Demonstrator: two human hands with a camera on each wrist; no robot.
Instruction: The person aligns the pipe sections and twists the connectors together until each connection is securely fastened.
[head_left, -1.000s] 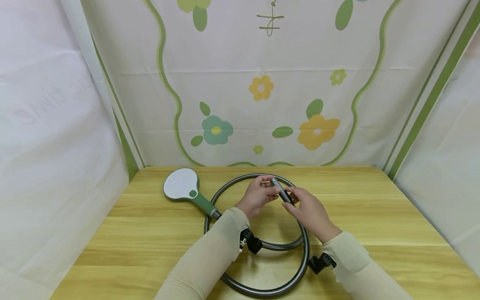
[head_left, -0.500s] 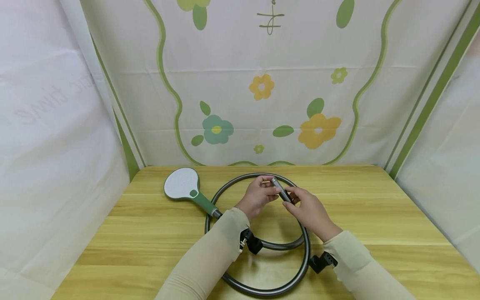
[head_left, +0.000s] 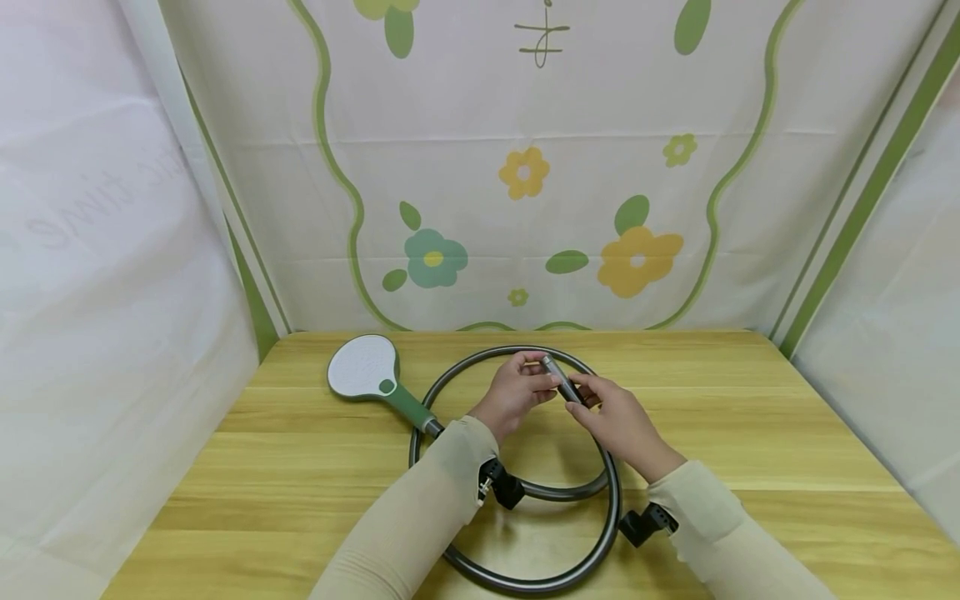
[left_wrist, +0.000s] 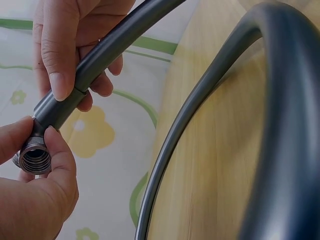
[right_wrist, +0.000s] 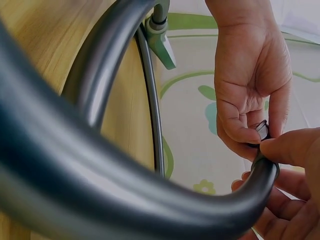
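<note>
A dark grey shower hose point(head_left: 613, 500) lies looped on the table, its free end raised between both hands. My left hand point(head_left: 512, 393) pinches the metal nut point(left_wrist: 36, 156) at that end between thumb and fingers; inner threads show in the left wrist view. Just behind it, my right hand point(head_left: 618, 423) holds the end sleeve of the hose, thumb on one side and fingers on the other. At the other end of the hose, a handheld shower head point(head_left: 362, 367) with a white face and green handle lies on the table at left.
The wooden table point(head_left: 750, 433) meets a flower-printed cloth point(head_left: 465, 108) at the back, with white cloth walls on both sides. Beige sleeves point(head_left: 405, 525) cross the near part of the table, each with a black wrist mount. The left sleeve overlaps the hose near the shower handle.
</note>
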